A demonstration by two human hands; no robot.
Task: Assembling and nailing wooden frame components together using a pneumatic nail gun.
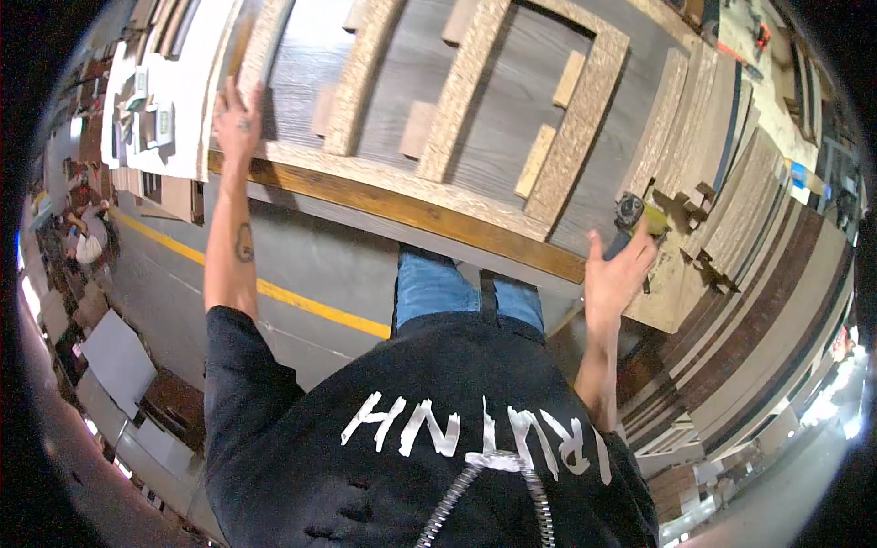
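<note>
A ladder-like frame of particle-board strips lies on a grey wood-grain panel, with small wood blocks beside the strips. A brown wooden rail runs along the near edge. My left hand rests at the frame's left end, fingers stretched out over the strip there. At the near right corner, my right hand has its fingers round the dark handle of a hand-held tool with a round black end and a yellow-green part. The thumb stands apart from the handle; the palm side is hidden.
Long boards and strips are stacked on the right, with dark metal brackets near the tool. A white-topped table holding small items stands at the left. Yellow floor tape crosses the floor. Another person is at far left.
</note>
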